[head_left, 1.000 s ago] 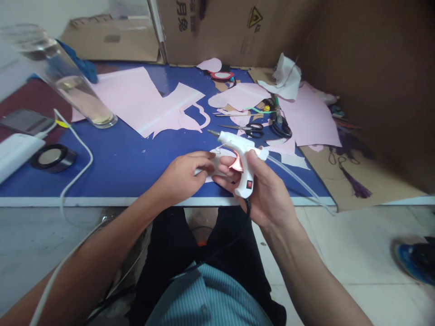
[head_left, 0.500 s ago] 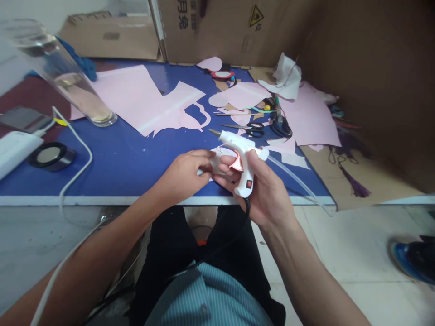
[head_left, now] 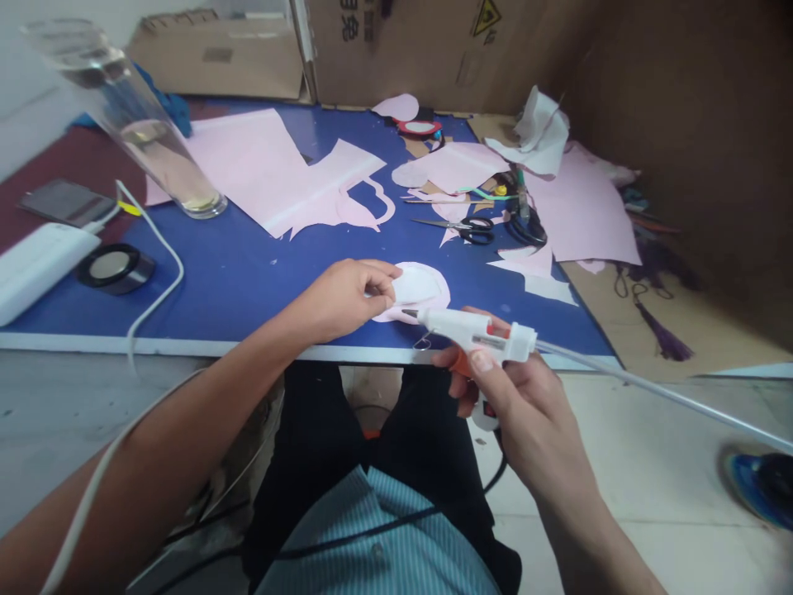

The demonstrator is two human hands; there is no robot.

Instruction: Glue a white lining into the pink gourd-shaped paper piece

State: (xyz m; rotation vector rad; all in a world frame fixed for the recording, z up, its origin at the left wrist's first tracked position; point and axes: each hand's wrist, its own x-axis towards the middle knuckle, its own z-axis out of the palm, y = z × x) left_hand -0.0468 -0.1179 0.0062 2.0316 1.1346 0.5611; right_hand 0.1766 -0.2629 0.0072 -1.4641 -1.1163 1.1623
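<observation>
My right hand (head_left: pixel 520 380) is wrapped round a white hot glue gun (head_left: pixel 455 325) with an orange trigger; a long clear glue stick (head_left: pixel 625 378) sticks out of its back. The gun's metal tip points left, at the lower edge of a pink rounded cutout (head_left: pixel 441 285) near the table's front edge. A smaller white piece (head_left: pixel 416 283) lies on this cutout. My left hand (head_left: pixel 350 299) pinches the left side of the white piece between thumb and fingers. Whether the tip touches the cutout is unclear.
Black scissors (head_left: pixel 476 230), pink scraps and a crumpled white sheet (head_left: pixel 538 136) lie behind. Large pink sheets (head_left: pixel 248 165) spread at back left. At left stand a tall clear cup (head_left: pixel 149 145), a tape roll (head_left: pixel 116 268) and a power strip (head_left: pixel 43 268) with a white cable.
My right hand has moved right and down and turned the glue gun, whose tip is now low beside the cutout. The cutout, formerly mostly hidden behind my hands, now shows.
</observation>
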